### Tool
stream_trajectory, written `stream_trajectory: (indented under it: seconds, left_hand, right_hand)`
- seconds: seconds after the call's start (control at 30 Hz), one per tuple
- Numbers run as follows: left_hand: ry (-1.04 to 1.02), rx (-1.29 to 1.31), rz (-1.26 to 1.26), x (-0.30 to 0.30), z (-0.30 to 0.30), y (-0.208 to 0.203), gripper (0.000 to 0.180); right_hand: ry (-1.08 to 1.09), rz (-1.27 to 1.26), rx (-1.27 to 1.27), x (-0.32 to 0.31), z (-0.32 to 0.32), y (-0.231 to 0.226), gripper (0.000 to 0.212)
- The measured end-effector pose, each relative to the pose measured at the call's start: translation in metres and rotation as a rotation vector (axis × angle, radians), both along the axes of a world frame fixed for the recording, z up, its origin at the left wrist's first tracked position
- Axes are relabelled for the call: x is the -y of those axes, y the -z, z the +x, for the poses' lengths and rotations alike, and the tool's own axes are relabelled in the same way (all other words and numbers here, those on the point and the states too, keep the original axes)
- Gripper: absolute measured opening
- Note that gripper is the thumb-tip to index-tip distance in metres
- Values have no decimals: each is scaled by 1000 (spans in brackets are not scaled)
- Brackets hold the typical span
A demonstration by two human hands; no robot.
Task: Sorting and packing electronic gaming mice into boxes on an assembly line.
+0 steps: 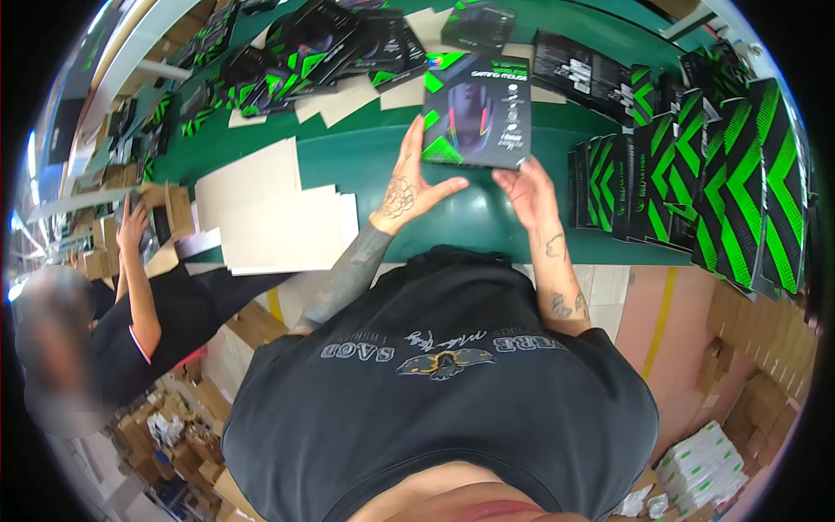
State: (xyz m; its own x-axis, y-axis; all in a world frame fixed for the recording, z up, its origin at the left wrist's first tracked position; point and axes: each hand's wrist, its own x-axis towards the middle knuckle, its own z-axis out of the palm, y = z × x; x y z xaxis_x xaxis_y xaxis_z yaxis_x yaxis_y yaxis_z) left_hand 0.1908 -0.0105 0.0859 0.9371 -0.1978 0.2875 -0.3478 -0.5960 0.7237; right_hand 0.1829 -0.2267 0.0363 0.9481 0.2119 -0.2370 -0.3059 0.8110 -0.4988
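A black and green gaming mouse box (477, 109), its front printed with a mouse, is in front of me above the green table. My right hand (529, 193) grips its lower right corner, with the fingertips partly hidden at the box. Along the box's left edge, my left hand (409, 184) has its fingers stretched out and touching or very close to it. The left thumb sticks out to the right, below the box's bottom edge, apart from it.
Flat beige cardboard sheets (270, 213) lie stacked at the left. Several similar boxes stand in a row (687, 178) at the right. More boxes are piled (304, 52) at the far side. A co-worker (130, 322) handles something by an open carton at the left.
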Motion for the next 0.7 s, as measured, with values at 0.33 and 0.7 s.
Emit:
stream_trajectory:
  seconds: [0.33, 0.7]
  left_hand:
    - [-150, -68, -844, -27, -29, 22, 93]
    - [165, -362, -1322, -52, -24, 74, 91]
  right_hand:
    - [-251, -180, 166, -31, -25, -21, 60]
    - [-218, -254, 253, -33, -5, -13, 80]
